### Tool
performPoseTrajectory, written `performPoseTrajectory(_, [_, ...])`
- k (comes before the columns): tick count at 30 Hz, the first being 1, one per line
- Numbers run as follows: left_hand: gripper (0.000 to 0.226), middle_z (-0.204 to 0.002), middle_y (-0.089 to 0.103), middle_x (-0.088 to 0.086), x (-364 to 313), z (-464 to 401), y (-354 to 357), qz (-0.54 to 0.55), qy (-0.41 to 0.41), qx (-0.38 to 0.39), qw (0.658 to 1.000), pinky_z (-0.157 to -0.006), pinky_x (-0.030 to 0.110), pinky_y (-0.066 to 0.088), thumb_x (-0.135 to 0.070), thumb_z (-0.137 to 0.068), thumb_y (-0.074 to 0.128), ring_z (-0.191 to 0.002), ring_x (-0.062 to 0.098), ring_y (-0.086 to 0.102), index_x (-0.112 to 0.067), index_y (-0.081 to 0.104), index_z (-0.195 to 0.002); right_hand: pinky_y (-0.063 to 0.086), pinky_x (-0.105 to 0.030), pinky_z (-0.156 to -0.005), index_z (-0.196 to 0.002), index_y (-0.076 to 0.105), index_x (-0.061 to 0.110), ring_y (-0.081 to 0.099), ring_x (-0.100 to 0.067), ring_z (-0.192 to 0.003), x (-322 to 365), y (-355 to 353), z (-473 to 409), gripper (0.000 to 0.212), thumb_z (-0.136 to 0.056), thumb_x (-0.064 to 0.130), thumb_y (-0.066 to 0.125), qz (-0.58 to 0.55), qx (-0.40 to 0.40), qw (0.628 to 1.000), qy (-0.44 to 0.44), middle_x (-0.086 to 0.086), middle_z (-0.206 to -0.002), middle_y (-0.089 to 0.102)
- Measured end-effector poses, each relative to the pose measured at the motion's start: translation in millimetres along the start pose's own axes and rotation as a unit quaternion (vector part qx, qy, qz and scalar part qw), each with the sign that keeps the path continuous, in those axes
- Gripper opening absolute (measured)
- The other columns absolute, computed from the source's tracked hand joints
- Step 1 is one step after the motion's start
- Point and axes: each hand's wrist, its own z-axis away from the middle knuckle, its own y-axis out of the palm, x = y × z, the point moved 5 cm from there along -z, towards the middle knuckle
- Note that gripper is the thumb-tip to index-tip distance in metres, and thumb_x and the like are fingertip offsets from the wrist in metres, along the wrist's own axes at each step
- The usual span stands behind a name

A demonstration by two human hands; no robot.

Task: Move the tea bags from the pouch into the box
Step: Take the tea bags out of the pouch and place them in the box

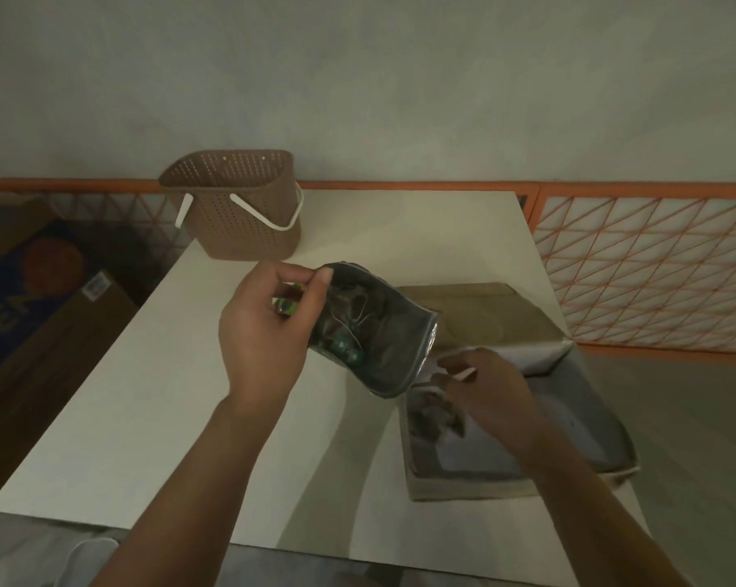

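Tea bags (351,332), dark, with strings and green tags: seen through the clear pouch (379,336), held in the air above the middle of the table (146,396).

Cardboard carton (32,307), blue print: on the floor left of the table, beside its left edge.

Basket (239,205), brown, perforated, white handle folded down: upright at the table's far left corner, well apart from the hands.

Left hand (264,328): fingers and thumb curled round the pouch's left end, thumb pinching its upper rim. Bare tabletop lies below and to the left of it.

Pouch: tilted, its lower right edge hanging over the box's near left corner.

Right hand (480,391): over the box, just beside the pouch's lower edge, fingers bent; whether it pinches anything cannot be told.

Box (612,442), open, flap raised at the far side: at the table's right edge; a few dark tea bags (436,417) lie inside.

Orange-trimmed lattice panel (654,269): behind, right.
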Motion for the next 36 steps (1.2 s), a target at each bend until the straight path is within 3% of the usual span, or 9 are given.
performPoseTrajectory(3, [0.014, -0.083, 0.068, -0.018, 3, 2, -3, 0.000, 0.025, -0.015, 1.000, -0.067, 0.048, 0.058, -0.042, -0.090, 0.071, -0.081, 0.008, 0.067, -0.030, 0.066, -0.084, 0.044, -0.013, -0.065, -0.098, 0.070, 0.029, 0.061, -0.002, -0.079, 13, -13, 12, 0.011, -0.091, 0.025, 0.063, -0.119, -0.039, 0.991, -0.040, 0.013, -0.092, 0.067])
performPoseTrajectory(7, [0.012, -0.084, 0.068, -0.020, 5, 6, -6, 0.009, 0.063, -0.021, 0.998, -0.066, 0.044, 0.059, -0.047, -0.088, 0.070, -0.081, 0.006, 0.066, -0.041, 0.062, -0.081, 0.051, -0.016, -0.061, -0.080, 0.069, 0.020, 0.062, -0.011, -0.068, 35, -34, 41, 0.024, -0.090, 0.001, 0.057, -0.322, -0.093, 0.933, -0.129, 0.003, -0.073, 0.068])
performPoseTrajectory(10, [0.014, -0.079, 0.067, -0.023, 4, 9, -8, 0.016, 0.094, -0.024, 0.995, -0.068, 0.036, 0.059, -0.043, -0.088, 0.071, -0.079, 0.003, 0.065, -0.044, 0.060, -0.079, 0.053, -0.020, -0.065, -0.083, 0.070, 0.011, 0.062, -0.014, -0.068, 65, -40, 65, 0.025, -0.089, -0.007, 0.053, -0.355, -0.048, 0.902, -0.240, -0.002, -0.072, 0.069])
performPoseTrajectory(14, [0.018, -0.077, 0.069, -0.020, 5, 14, -13, 0.022, 0.121, -0.034, 0.992, -0.073, 0.041, 0.058, -0.039, -0.088, 0.074, -0.076, 0.008, 0.067, -0.042, 0.062, -0.075, 0.055, -0.019, -0.073, -0.097, 0.073, 0.015, 0.069, -0.010, -0.078, 102, -14, 76, 0.025, -0.092, -0.003, 0.057, -0.265, 0.051, 0.912, -0.308, 0.000, -0.087, 0.075])
performPoseTrajectory(18, [0.016, -0.080, 0.071, -0.017, 5, 24, -16, 0.006, 0.120, -0.036, 0.992, -0.073, 0.043, 0.057, -0.040, -0.086, 0.076, -0.077, 0.010, 0.068, -0.043, 0.064, -0.075, 0.051, -0.017, -0.087, -0.116, 0.070, 0.024, 0.067, -0.007, -0.092, 123, 29, 39, 0.036, -0.094, 0.003, 0.051, -0.014, 0.055, 0.949, -0.310, 0.006, -0.108, 0.072])
performPoseTrajectory(22, [0.010, -0.081, 0.072, -0.016, 7, 35, -22, -0.007, 0.114, -0.050, 0.992, -0.073, 0.039, 0.057, -0.039, -0.085, 0.078, -0.077, 0.007, 0.066, -0.032, 0.072, -0.080, 0.050, -0.031, -0.088, -0.126, 0.062, 0.022, 0.061, -0.024, -0.102, 126, 70, -7, 0.039, -0.091, 0.009, 0.051, 0.186, 0.073, 0.938, -0.284, -0.005, -0.114, 0.066])
performPoseTrajectory(25, [0.012, -0.078, 0.071, -0.017, 11, 40, -27, -0.010, 0.088, -0.064, 0.994, -0.072, 0.039, 0.057, -0.042, -0.084, 0.078, -0.075, 0.007, 0.065, -0.039, 0.069, -0.076, 0.044, -0.032, -0.093, -0.131, 0.057, 0.020, 0.057, -0.027, -0.109, 121, 84, -21, 0.038, -0.093, 0.017, 0.055, 0.276, 0.083, 0.919, -0.268, -0.009, -0.123, 0.061])
performPoseTrajectory(32, [0.012, -0.072, 0.072, -0.013, 18, 44, -32, -0.021, 0.064, -0.076, 0.995, -0.066, 0.040, 0.057, -0.047, -0.081, 0.079, -0.068, 0.009, 0.064, -0.035, 0.076, -0.081, 0.040, -0.032, -0.095, -0.123, 0.061, 0.014, 0.055, -0.029, -0.115, 118, 81, -15, 0.031, -0.096, 0.025, 0.052, 0.250, 0.052, 0.932, -0.257, -0.012, -0.126, 0.060])
performPoseTrajectory(36, [0.010, -0.072, 0.072, -0.014, 15, 41, -29, -0.015, 0.059, -0.075, 0.995, -0.065, 0.037, 0.055, -0.046, -0.082, 0.078, -0.068, 0.005, 0.064, -0.039, 0.072, -0.079, 0.038, -0.024, -0.079, -0.110, 0.062, 0.022, 0.056, -0.021, -0.099, 122, 69, -5, 0.019, -0.094, 0.026, 0.054, 0.184, 0.058, 0.940, -0.281, -0.001, -0.100, 0.058])
